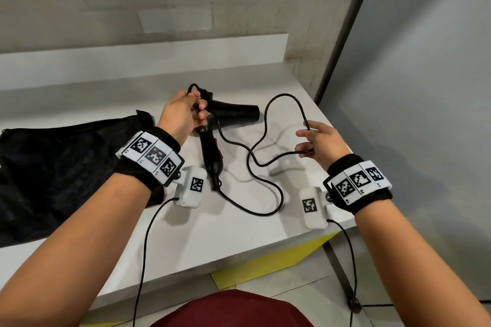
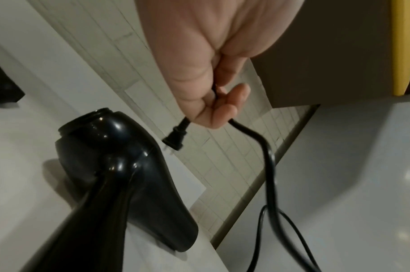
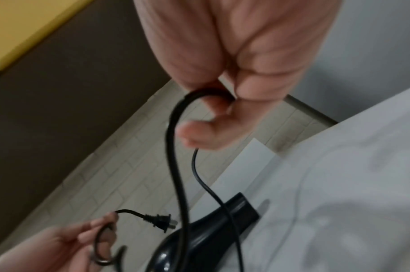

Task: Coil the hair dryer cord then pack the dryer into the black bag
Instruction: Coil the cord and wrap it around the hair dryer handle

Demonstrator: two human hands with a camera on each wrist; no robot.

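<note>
The glossy black plastic hair dryer lies on the white table, nozzle toward the table's right edge, handle toward the person; its thin black cord runs from the handle end in loose loops across the table's right part, near the right edge where the top ends above a yellow panel; the floppy black fabric bag lies flat on the left part, just beside the left wrist and apart from the dryer; bare table shows in front of the dryer, toward the near edge; the left hand is raised over the dryer's body, fingers curled and pinching the cord close to the black two-pin plug, which hangs free, something only the wrist views show; the right hand hangs over the table's right edge region, thumb and fingers pinching a bend of the cord; the right wrist view is blurred.
</note>
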